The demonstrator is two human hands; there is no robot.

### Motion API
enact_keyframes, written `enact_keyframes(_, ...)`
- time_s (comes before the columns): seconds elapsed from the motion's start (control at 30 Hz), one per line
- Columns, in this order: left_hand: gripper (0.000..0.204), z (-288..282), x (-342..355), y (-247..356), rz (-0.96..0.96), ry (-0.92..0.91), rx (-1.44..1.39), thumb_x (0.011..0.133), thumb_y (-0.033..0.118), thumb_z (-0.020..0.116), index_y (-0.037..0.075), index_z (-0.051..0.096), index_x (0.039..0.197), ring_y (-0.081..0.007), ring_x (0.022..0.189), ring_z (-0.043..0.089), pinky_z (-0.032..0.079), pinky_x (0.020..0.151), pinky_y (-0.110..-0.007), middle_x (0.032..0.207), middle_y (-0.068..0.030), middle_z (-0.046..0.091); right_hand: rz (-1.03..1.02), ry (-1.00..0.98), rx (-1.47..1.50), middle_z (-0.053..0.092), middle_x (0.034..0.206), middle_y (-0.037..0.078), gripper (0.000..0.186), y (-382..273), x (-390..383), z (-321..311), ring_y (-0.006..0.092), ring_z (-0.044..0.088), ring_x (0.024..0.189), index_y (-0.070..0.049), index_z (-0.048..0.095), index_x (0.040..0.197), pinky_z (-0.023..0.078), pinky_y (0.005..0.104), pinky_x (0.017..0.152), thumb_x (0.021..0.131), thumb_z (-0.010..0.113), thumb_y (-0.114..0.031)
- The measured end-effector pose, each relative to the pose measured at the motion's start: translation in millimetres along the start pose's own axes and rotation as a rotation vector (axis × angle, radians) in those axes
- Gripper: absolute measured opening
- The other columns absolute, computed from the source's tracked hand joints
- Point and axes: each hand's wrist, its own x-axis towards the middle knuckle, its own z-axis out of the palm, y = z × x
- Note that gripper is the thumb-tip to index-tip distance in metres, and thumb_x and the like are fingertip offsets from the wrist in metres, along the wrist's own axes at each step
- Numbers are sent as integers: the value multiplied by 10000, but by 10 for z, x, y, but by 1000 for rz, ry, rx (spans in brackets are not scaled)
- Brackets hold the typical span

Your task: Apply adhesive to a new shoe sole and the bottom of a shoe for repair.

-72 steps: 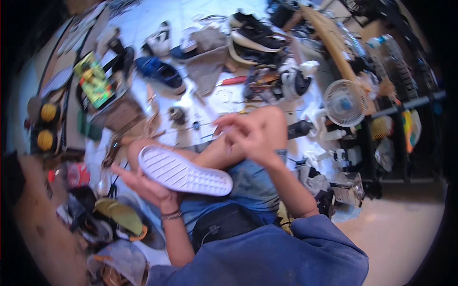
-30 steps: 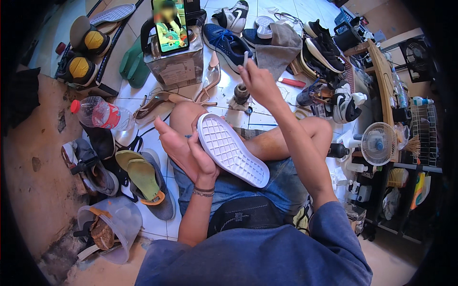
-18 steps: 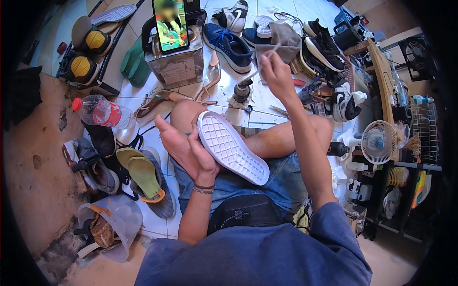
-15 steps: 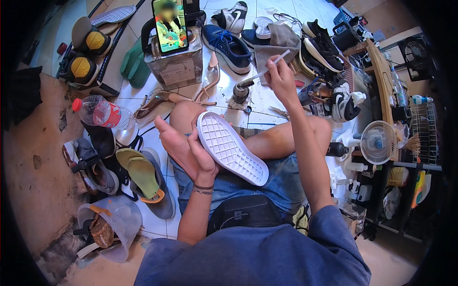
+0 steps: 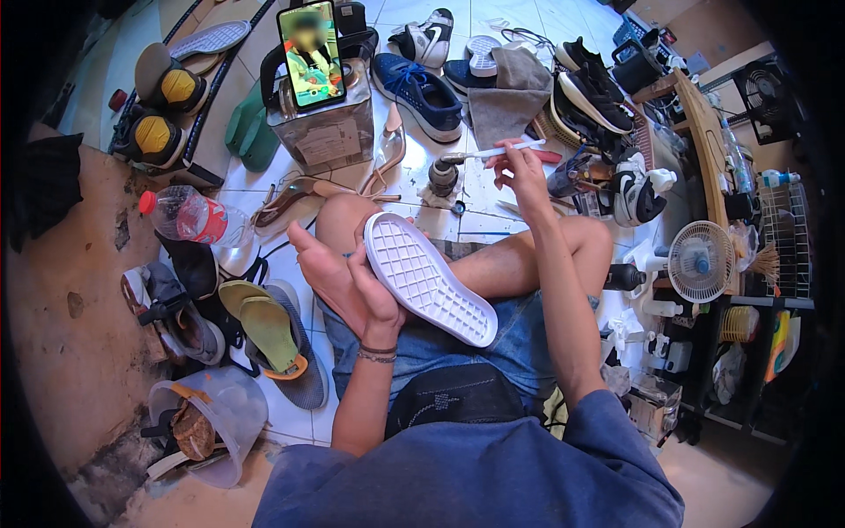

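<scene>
Left fingers grasp the white sole (image 5: 431,277) at its left edge, partly hidden behind it; beyond the sole, right fingers (image 5: 510,157) pinch a brush (image 5: 477,153), tip at a dark jar (image 5: 444,176).

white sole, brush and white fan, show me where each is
White sole (image 5: 429,279), head view: middle of its gridded face
Brush (image 5: 481,153), head view: white handle
White fan (image 5: 701,263), head view: grille centre

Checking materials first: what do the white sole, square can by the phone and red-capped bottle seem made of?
White sole: probably rubber or foam, satin, with crisp moulded ribs. Square can: likely metal, dull and stained, glinting at the top. Red-capped bottle: likely glossy plastic, see-through walls with highlights.
</scene>
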Motion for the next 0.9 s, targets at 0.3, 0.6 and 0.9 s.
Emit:
enact_keyframes(0.3,618,-192,102,-101,-47,-122,-38,962,399,298,-37,470,1364,-322,1166,597,429,1076,-387,1303,-192,583,74,-11,111,661,862,90,251,38,-59,10,98,506,681,-41,588,1117,437,260,570,1038,495,-260)
enact_keyframes(0.6,649,27,-7,28,-33,-12,125,965,432,276,-50,470,1354,-359,1101,629,465,1038,-408,1261,-222,609,57,-9,312,657,881,95,248,100,-24,-17,113,528,685,-36,600,1115,438,272,573,1026,523,-254)
enact_keyframes(0.9,614,40,17,42,10,62,164,956,405,301,-29,436,1369,-313,1132,616,450,1058,-393,1293,-192,577,51,24,348,641,868,70,251,107,-72,-2,117,543,711,-44,600,1123,442,283,580,1008,566,-264)
